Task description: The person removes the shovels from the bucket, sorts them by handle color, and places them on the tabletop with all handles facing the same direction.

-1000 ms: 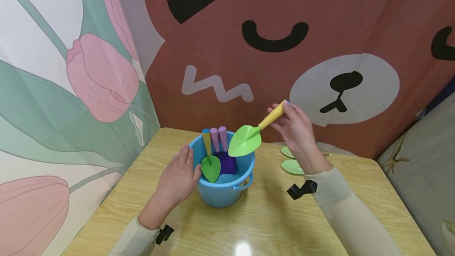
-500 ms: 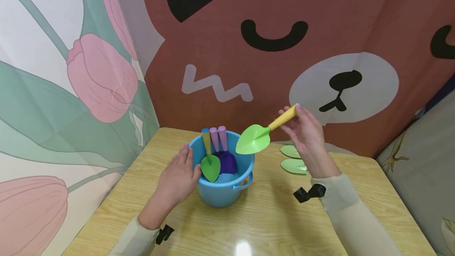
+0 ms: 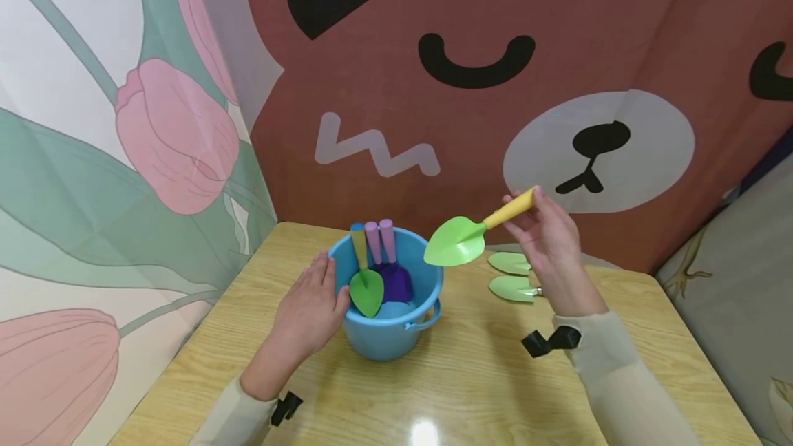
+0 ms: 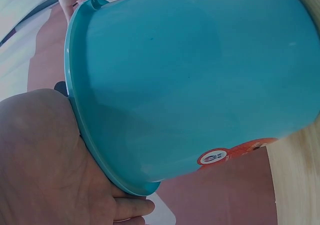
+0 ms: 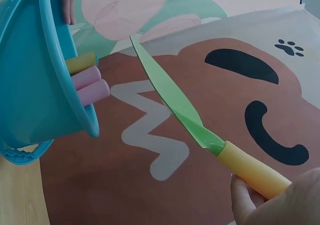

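My right hand (image 3: 554,246) grips the yellow handle of a toy trowel (image 3: 455,241) near its end. The trowel's light green, leaf-shaped blade points left, and its tip overlaps the right rim of a blue bucket (image 3: 387,339) in the head view. With fingers nearly straight, my left hand (image 3: 312,305) rests against the bucket's left rim; the left wrist view shows the palm at this rim. Inside the bucket stand a green trowel (image 3: 367,292) with a yellow, blue-capped handle and two pink handles (image 3: 387,239). A dark purple piece (image 3: 396,284) lies below those handles.
Two pale green pointed blades (image 3: 511,288) lie on the wooden table (image 3: 471,391) right of the bucket, partly behind my right hand. A bear-print cloth (image 3: 372,88) hangs along the back edge and a tulip-print cloth (image 3: 180,136) on the left.
My right hand has moved right and slightly down with the trowel, drawing its blade from over the bucket to the rim. More of the blades on the table shows. The left hand stays still.
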The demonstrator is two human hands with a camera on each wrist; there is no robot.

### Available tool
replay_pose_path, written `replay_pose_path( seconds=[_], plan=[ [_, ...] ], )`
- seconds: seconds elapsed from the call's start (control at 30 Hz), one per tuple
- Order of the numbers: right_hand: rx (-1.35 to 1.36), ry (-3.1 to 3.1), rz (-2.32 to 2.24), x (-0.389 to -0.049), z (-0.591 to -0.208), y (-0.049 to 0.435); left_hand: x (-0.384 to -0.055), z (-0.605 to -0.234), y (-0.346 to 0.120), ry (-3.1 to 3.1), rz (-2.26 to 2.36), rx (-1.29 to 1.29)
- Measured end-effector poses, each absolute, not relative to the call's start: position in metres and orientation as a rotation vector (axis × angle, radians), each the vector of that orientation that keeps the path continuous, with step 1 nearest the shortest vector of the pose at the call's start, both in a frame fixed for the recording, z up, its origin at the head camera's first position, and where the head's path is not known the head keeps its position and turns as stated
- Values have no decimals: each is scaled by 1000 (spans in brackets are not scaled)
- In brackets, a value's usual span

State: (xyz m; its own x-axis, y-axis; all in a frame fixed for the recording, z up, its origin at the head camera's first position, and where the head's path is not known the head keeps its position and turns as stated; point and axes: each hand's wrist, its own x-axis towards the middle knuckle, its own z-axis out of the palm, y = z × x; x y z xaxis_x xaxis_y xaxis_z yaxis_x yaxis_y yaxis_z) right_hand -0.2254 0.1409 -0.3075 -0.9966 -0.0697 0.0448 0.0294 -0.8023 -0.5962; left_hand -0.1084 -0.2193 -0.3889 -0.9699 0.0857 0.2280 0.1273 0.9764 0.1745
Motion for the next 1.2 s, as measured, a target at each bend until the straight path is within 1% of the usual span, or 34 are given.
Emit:
replay_pose_path(
  seconds=[0.47, 1.2],
  plan=[
    [-16, 837, -2980, -222, -310, 161, -110, -387, -220, -2902, -270, -166],
    [152, 786, -3045, -215, -330, 189, -109, -390, -220, -2907, -292, -162]
  ],
)
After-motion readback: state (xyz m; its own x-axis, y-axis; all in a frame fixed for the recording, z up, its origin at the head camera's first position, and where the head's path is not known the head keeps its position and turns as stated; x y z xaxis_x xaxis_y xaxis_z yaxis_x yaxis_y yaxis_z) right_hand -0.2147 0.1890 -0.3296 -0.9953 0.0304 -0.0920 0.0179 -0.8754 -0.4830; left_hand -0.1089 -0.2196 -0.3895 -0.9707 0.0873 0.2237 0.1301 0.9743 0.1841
